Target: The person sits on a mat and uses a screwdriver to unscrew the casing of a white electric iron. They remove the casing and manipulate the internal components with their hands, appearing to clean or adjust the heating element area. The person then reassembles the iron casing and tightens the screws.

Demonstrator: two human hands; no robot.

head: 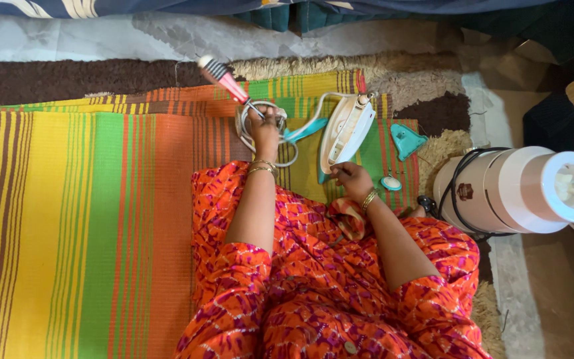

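A striped mat (88, 219) in green, yellow, orange and brown covers the floor, with a shaggy brown and cream rug (68, 76) along its far edge. The landmark here is the white clothes iron (347, 129), which lies tipped on the mat in front of the person.

The left hand (265, 126) sits just left of the iron, fingers closed around a coil of white cord (260, 129); the cord runs on to the iron. A red and white plug end (224, 78) sticks out beyond that hand, up and to the left of the iron. The right hand (352, 179) rests at the near end of the iron, fingers curled loosely and touching its base.

Right of the iron lies a teal triangular piece (408, 141), and below that a small round teal knob (390, 182). Farther right stands a cream mixer grinder (519, 189) lying on its side, black cable wound around it.
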